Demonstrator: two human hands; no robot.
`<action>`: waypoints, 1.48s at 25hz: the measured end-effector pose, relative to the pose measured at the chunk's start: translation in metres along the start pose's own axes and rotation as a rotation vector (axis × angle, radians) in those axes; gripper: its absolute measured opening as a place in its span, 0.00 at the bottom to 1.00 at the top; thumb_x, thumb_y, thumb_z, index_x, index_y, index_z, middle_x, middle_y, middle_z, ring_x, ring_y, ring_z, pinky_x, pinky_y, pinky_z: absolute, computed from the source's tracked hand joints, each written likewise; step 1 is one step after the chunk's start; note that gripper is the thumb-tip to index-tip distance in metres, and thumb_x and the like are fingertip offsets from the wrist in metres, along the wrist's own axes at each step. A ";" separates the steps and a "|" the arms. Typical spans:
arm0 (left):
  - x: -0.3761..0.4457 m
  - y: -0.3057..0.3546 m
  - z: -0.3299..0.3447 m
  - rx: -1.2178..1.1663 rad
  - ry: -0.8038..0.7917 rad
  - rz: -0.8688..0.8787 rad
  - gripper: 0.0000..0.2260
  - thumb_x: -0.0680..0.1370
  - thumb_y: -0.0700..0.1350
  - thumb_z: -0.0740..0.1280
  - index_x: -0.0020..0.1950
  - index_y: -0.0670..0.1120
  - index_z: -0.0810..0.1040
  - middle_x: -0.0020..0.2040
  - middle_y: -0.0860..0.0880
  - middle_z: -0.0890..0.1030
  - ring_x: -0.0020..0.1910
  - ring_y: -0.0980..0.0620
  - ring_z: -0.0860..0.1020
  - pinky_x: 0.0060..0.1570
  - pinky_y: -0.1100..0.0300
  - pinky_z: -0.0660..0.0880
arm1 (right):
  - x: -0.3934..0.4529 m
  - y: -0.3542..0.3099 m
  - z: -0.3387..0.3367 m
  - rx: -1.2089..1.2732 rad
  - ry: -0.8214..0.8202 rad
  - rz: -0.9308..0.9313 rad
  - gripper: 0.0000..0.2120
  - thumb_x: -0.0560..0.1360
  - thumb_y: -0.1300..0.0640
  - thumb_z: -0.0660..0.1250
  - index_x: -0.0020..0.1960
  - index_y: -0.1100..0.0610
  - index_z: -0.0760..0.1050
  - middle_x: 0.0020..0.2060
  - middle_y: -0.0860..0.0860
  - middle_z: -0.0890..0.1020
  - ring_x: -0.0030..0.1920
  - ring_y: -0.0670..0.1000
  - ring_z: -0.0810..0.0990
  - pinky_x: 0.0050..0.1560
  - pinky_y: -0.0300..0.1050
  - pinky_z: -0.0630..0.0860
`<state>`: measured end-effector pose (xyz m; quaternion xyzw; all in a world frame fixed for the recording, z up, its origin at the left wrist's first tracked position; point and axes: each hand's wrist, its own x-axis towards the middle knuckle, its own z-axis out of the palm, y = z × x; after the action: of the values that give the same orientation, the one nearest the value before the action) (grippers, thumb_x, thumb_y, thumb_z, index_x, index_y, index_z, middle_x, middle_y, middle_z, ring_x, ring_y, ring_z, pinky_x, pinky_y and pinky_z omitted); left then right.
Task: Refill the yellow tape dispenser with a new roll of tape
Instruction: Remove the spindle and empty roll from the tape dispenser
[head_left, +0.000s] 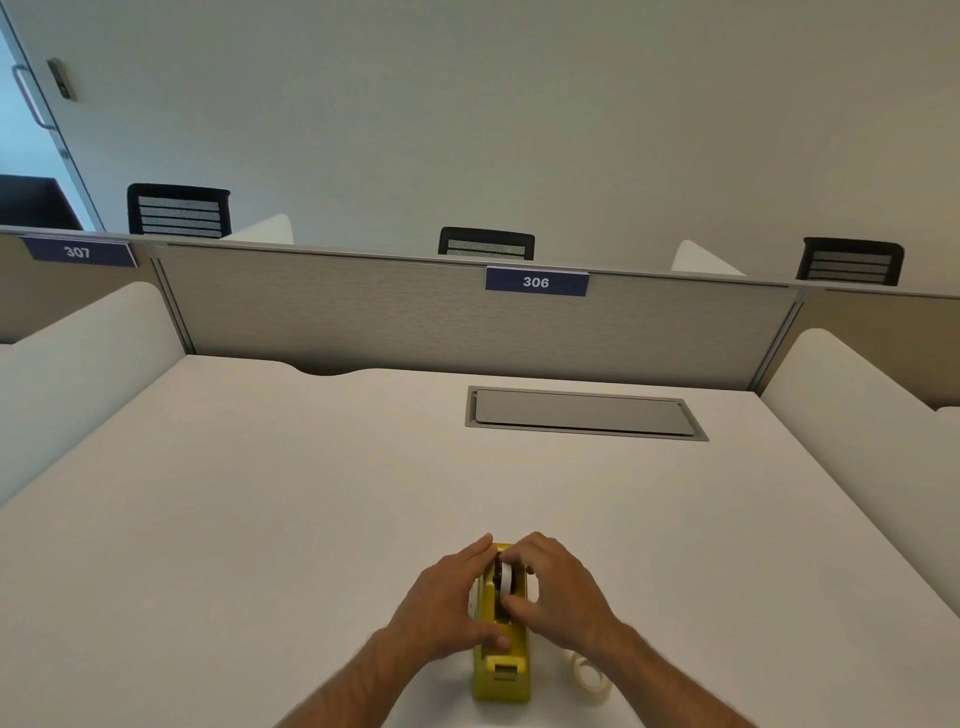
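Yellow dispenser lies lengthwise, cutter nearest.

Readable text from my head view — two items only. Blue tag clipped on top edge of grey partition straight ahead: white digits "306". Second blue tag on neighbouring partition panel, far left: white digits "307" — slightly skewed by lens. I find no other legible text.
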<state>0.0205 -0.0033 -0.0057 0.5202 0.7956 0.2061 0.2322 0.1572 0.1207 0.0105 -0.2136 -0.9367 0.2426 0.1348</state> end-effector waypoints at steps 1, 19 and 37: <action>0.000 0.000 0.000 -0.012 0.000 0.000 0.50 0.65 0.63 0.77 0.80 0.58 0.54 0.81 0.58 0.55 0.78 0.54 0.59 0.76 0.53 0.60 | 0.000 0.000 0.000 0.012 0.010 0.000 0.18 0.69 0.48 0.69 0.58 0.48 0.77 0.51 0.43 0.79 0.49 0.43 0.74 0.49 0.40 0.78; -0.025 0.031 -0.015 -1.238 -0.002 -0.202 0.11 0.81 0.41 0.65 0.58 0.47 0.85 0.54 0.43 0.87 0.53 0.45 0.85 0.48 0.57 0.81 | 0.002 -0.003 -0.036 0.798 -0.117 0.260 0.17 0.60 0.57 0.85 0.47 0.54 0.86 0.43 0.55 0.87 0.44 0.57 0.87 0.46 0.52 0.85; -0.022 0.020 -0.016 -1.455 -0.195 -0.260 0.15 0.68 0.38 0.76 0.55 0.39 0.85 0.49 0.40 0.87 0.47 0.43 0.85 0.39 0.59 0.84 | -0.012 -0.012 -0.033 0.942 -0.060 0.228 0.14 0.61 0.56 0.82 0.45 0.59 0.87 0.38 0.54 0.85 0.39 0.51 0.84 0.37 0.44 0.81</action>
<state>0.0335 -0.0171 0.0225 0.1528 0.4889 0.6045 0.6100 0.1752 0.1188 0.0431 -0.2237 -0.6989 0.6597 0.1624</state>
